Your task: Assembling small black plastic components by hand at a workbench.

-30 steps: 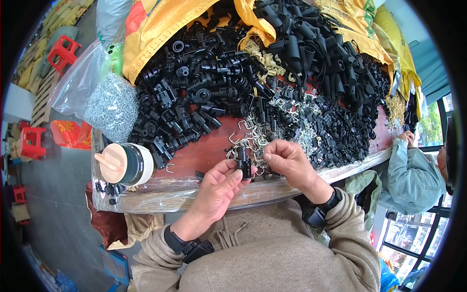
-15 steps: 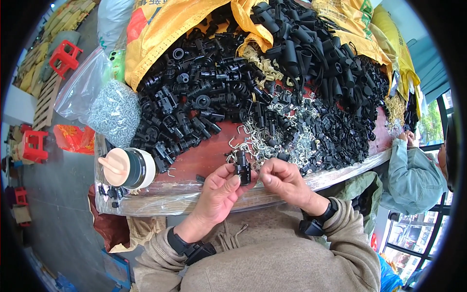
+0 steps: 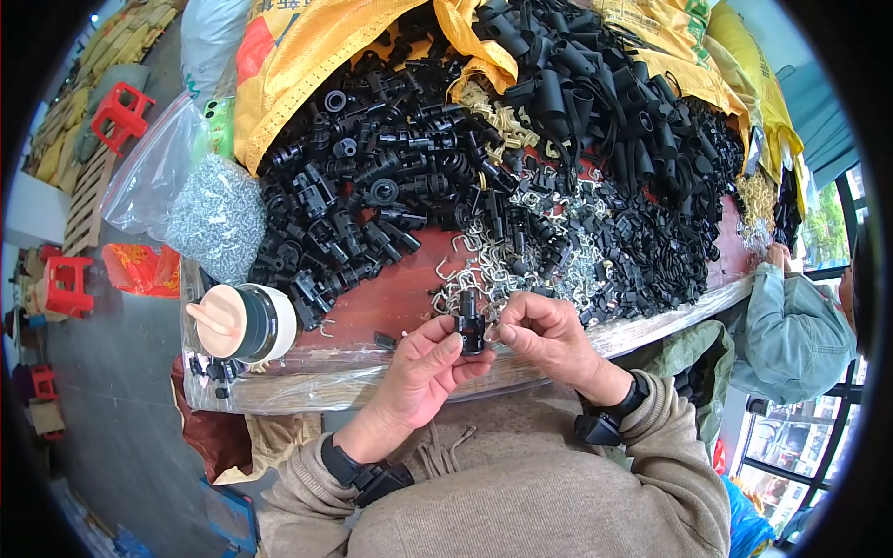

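My left hand [image 3: 419,374] holds a black plastic cylindrical fitting [image 3: 471,327] upright between thumb and fingers, just above the table's near edge. Close by on its right, my right hand [image 3: 560,352] has thumb and forefinger pinched together at the fitting's side. Whatever lies in that pinch is too small to make out. Bent silvery metal hooks [image 3: 476,265] lie scattered just beyond both hands. Behind them on the left spreads a heap of similar black fittings [image 3: 349,200].
Black tubes with straps [image 3: 595,98] and small black clips [image 3: 642,251] are piled at right. A lidded cup [image 3: 251,321] and a bag of screws [image 3: 219,214] stand left on the red table [image 3: 372,312]. Yellow sacks [image 3: 298,79] rise behind. Another person's sleeve [image 3: 786,321] is at far right.
The black fitting in my left hand has shifted slightly to the right and tilted a little. My right fingertips are now closer to its side.
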### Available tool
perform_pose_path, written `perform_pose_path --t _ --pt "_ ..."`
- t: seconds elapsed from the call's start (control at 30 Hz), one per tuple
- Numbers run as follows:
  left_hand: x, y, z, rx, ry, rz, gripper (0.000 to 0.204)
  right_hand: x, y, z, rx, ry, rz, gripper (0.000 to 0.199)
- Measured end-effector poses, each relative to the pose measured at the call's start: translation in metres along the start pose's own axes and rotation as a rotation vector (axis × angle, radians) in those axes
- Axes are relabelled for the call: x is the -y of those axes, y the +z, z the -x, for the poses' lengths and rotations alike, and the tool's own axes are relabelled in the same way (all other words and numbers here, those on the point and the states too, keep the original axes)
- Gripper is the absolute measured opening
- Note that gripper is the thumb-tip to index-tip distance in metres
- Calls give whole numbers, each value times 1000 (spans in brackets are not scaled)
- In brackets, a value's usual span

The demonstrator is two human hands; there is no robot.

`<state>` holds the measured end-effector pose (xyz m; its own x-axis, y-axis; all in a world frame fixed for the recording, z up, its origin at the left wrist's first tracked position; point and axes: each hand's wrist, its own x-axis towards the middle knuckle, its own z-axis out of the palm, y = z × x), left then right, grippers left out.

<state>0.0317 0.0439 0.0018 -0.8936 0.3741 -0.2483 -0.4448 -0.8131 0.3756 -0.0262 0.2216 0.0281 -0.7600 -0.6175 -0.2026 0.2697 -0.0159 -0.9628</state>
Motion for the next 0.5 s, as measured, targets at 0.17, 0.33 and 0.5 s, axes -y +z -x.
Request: perform_pose_path --t 0.17,0.33,0.5 --pt "2 0 -1 -24 -10 15 29 -1 2 -2 -14 -20 -21 13" --pt "2 0 0 -31 -23 18 29 -1 3 -2 -6 -34 14 13" --pt "1 -1 1 1 -56 24 26 6 4 -3 -20 -193 319 11"
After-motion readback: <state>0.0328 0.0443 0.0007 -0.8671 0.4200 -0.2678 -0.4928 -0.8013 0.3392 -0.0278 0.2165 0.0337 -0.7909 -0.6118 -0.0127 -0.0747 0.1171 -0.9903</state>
